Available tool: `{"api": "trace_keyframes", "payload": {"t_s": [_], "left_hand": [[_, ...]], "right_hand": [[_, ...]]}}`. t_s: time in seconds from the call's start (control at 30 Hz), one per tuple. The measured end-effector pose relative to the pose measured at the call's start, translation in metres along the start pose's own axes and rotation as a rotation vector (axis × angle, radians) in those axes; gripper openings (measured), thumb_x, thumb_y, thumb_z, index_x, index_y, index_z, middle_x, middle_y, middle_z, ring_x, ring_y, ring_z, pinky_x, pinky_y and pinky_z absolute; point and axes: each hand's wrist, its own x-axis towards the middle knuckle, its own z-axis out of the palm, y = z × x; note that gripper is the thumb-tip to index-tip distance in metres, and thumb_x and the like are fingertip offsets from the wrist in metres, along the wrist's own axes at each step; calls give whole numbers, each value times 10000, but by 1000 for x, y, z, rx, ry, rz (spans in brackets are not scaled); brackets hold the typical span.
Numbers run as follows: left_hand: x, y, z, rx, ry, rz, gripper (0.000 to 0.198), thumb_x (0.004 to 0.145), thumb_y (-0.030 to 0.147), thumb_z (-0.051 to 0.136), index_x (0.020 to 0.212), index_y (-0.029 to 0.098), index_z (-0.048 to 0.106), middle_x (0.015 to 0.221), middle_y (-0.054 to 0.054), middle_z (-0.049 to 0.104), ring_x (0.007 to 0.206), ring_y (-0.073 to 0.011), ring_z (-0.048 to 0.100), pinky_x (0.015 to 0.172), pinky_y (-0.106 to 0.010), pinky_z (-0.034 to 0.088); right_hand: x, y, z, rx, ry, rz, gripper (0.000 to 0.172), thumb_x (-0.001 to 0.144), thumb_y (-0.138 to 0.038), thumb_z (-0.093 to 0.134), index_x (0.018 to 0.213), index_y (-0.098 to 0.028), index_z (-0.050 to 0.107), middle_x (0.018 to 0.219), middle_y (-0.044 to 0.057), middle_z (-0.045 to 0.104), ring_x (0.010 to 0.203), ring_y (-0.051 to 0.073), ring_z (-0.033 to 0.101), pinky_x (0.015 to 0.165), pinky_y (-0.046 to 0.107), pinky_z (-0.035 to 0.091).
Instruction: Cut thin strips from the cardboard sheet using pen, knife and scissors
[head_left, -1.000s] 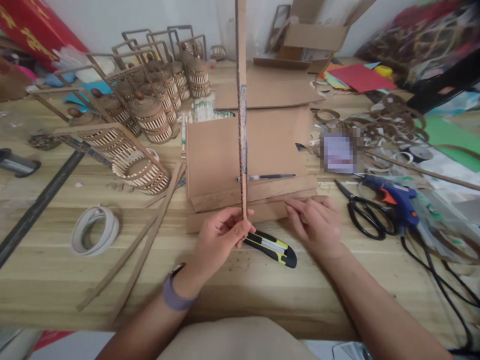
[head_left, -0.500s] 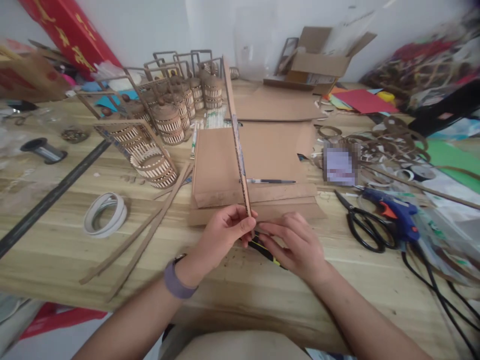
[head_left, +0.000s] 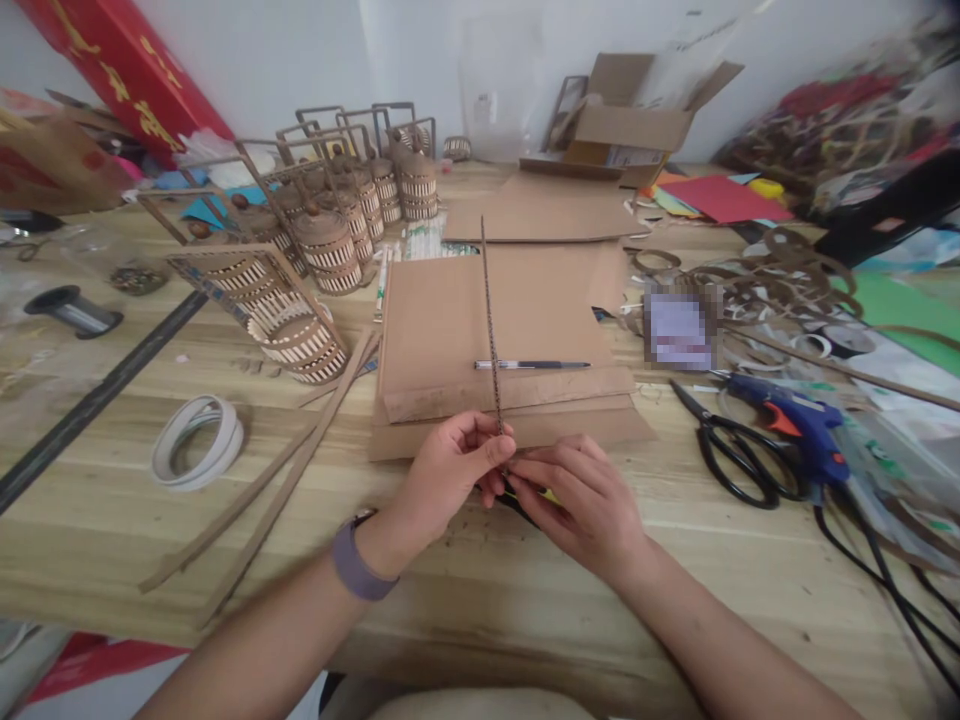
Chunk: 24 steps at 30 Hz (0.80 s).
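Observation:
A narrow corrugated cardboard strip (head_left: 491, 320) rises edge-on from my left hand (head_left: 454, 465), whose thumb and fingers pinch it near its lower end. My right hand (head_left: 581, 500) is closed beside it, its fingertips meeting at the strip's bottom end. Beneath both hands lies a black and yellow tool (head_left: 519, 504), mostly covered, apparently a cutter knife. Behind the strip are flat cardboard sheets (head_left: 435, 310), with a pen (head_left: 536, 365) resting across them.
Left stand an open slatted basket (head_left: 300, 345), several lidded ones (head_left: 330, 250), tape rolls (head_left: 196, 442) and loose cardboard strips (head_left: 259, 510). To the right lie black scissors (head_left: 739, 455), a blue glue gun (head_left: 795, 415) with its cord, and coiled brown strips (head_left: 780, 275). An open box (head_left: 634, 130) is at the back.
The cardboard strip has turned from showing part of its broad face to nearly edge-on, and its top is lower. My right fingertips have closed in at its lower end.

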Motion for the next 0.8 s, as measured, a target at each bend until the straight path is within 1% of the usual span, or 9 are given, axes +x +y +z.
{"api": "trace_keyframes", "payload": {"t_s": [0.13,0.23,0.33,0.47,0.63,0.8], "left_hand": [[0,-3,-1,-24,1,-2,557,642,558,865,888,135,598,561,61,571,440,-66,521,360,-146,408],[0,-5,-2,-16,20,22,536,663,535,861,895,136,590,578,58,580,460,-72,546,373,-144,428],[0,-9,-4,2,47,64,488,706,496,847,915,143,583,604,57,586,495,-80,577,400,-147,458],[-1,-10,-5,40,54,103,433,745,461,826,920,154,577,631,60,583,527,-83,596,431,-151,488],[-4,-8,-4,90,53,104,435,748,482,814,916,161,573,654,56,584,545,-83,602,451,-153,508],[-6,-8,-3,115,53,92,437,739,479,816,914,167,565,642,54,586,560,-93,614,478,-163,529]], "right_hand": [[1,-2,1,-14,-4,22,154,895,-94,614,986,-214,640,810,12,751,697,125,675,670,285,473],[1,-5,3,-14,-15,104,121,900,-109,593,935,-211,648,767,10,735,651,123,662,647,276,473],[0,-10,4,24,-59,253,135,911,-124,563,870,-210,658,691,-9,698,601,118,631,605,263,461],[0,-13,5,139,-125,458,173,890,-152,555,796,-222,682,657,-15,683,586,122,619,565,241,457],[3,-16,4,272,-166,707,178,846,-222,576,717,-226,698,586,-23,665,515,110,570,488,216,417],[4,-16,4,386,-250,893,218,840,-328,568,699,-216,692,617,1,700,531,117,567,494,226,418]]}}
